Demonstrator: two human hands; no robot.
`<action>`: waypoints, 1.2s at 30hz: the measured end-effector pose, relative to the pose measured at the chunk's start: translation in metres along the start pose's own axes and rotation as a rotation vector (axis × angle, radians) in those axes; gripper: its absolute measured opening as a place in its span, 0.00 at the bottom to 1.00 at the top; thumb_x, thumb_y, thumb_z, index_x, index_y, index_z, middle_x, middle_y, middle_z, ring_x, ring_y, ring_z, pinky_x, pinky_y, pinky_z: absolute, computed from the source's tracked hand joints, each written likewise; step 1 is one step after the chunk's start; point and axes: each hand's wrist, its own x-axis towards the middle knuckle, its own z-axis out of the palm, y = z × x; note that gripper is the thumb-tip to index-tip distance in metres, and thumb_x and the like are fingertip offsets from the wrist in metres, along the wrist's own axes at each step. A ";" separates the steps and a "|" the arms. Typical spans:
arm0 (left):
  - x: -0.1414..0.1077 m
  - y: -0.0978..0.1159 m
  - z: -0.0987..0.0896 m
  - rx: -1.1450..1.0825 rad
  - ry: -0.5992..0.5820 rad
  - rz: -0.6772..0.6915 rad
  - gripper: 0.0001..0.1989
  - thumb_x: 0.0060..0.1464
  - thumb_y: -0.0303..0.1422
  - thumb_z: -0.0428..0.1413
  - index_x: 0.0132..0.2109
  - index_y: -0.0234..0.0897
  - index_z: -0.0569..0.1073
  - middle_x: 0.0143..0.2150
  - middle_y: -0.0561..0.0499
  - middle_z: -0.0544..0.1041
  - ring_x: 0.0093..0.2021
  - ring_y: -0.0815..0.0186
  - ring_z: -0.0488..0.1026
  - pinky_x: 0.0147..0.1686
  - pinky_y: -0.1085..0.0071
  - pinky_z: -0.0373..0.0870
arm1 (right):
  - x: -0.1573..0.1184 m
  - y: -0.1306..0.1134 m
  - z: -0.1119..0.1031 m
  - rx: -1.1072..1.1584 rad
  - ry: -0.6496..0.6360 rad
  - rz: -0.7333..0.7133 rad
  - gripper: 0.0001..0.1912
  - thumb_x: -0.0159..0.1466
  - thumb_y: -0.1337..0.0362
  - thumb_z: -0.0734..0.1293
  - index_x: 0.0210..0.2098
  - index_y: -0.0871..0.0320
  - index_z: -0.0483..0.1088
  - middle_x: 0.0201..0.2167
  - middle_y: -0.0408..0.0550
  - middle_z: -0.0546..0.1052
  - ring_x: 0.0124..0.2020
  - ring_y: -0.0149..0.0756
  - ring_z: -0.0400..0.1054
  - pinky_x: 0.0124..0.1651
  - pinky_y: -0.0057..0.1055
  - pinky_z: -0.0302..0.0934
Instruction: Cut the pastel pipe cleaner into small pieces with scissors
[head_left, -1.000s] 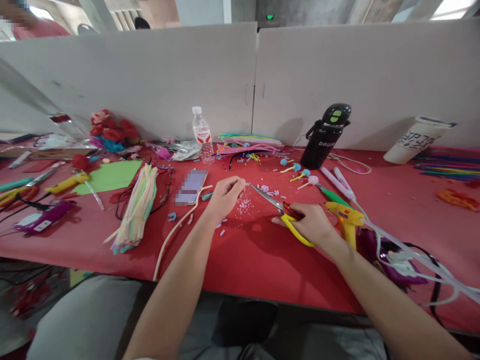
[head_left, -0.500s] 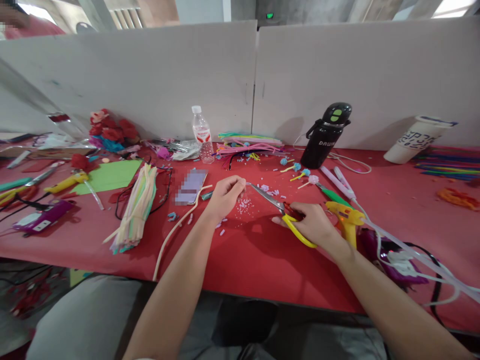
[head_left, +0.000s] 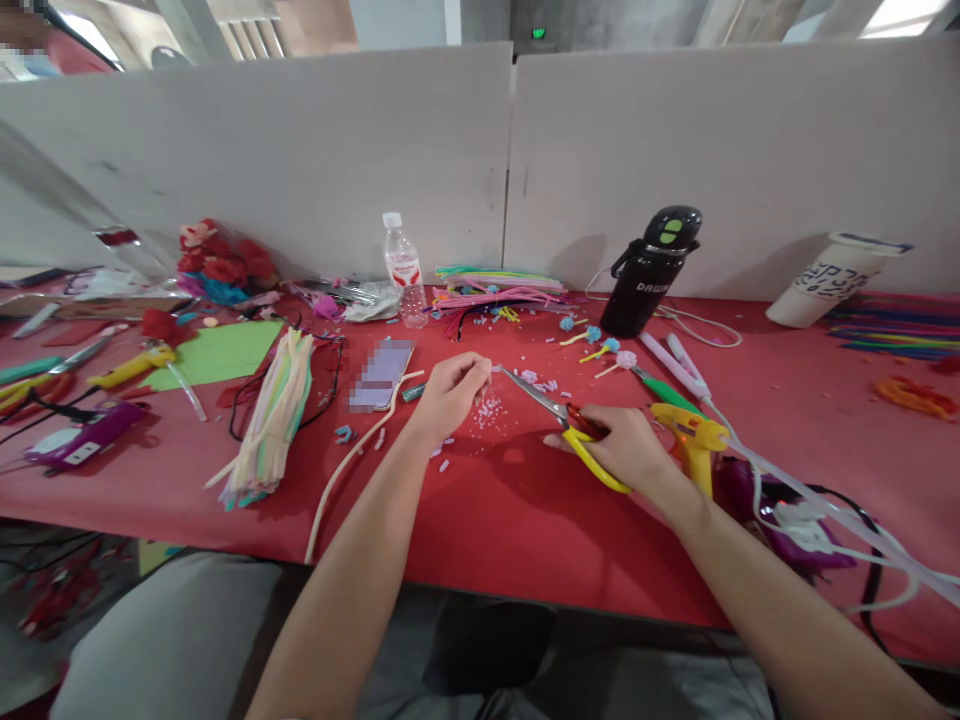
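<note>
My left hand (head_left: 454,388) is closed in a pinch, and a tiny bit of a lilac fuzzy piece (head_left: 496,369) shows at its fingertips. The scissors (head_left: 592,462), with yellow and red handles, are in my right hand (head_left: 626,440). Their blades point left, with the tips close to the lilac piece. Under the hands, lilac snippets (head_left: 489,412) and fine fluff lie scattered on the red table (head_left: 495,530). A few more short lilac pieces (head_left: 531,377) rest just behind the blades. Most of what the left hand pinches is hidden by the fingers.
Left of my arm are a cream stem (head_left: 341,462), a phone (head_left: 382,375) and a bundle of pale pipe cleaners (head_left: 274,420). A yellow glue gun (head_left: 694,435) stands by my right wrist. Behind are a water bottle (head_left: 405,275), small pompom flowers (head_left: 611,346) and a black flask (head_left: 651,280).
Hardly anything differs. Both hands keep their places, with the scissors' tips still beside the pinched lilac piece.
</note>
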 end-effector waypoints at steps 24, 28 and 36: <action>0.000 -0.003 -0.002 -0.045 -0.002 -0.002 0.14 0.59 0.40 0.52 0.30 0.35 0.70 0.24 0.54 0.67 0.25 0.71 0.64 0.26 0.74 0.60 | -0.001 0.001 -0.001 0.028 -0.045 -0.020 0.29 0.54 0.43 0.69 0.19 0.58 0.53 0.18 0.37 0.52 0.23 0.27 0.43 0.23 0.26 0.41; 0.000 -0.003 -0.002 -0.048 0.008 0.003 0.14 0.59 0.40 0.52 0.30 0.35 0.69 0.24 0.54 0.67 0.25 0.71 0.63 0.26 0.74 0.59 | 0.000 0.000 0.000 0.033 -0.050 -0.010 0.29 0.53 0.43 0.70 0.19 0.58 0.53 0.18 0.37 0.52 0.23 0.27 0.43 0.23 0.26 0.41; 0.000 -0.004 -0.001 -0.037 0.015 0.000 0.14 0.59 0.39 0.52 0.30 0.35 0.69 0.24 0.54 0.68 0.25 0.71 0.64 0.26 0.74 0.60 | -0.001 -0.001 0.000 0.027 -0.039 0.008 0.29 0.53 0.43 0.70 0.19 0.58 0.52 0.18 0.36 0.52 0.23 0.27 0.42 0.23 0.25 0.41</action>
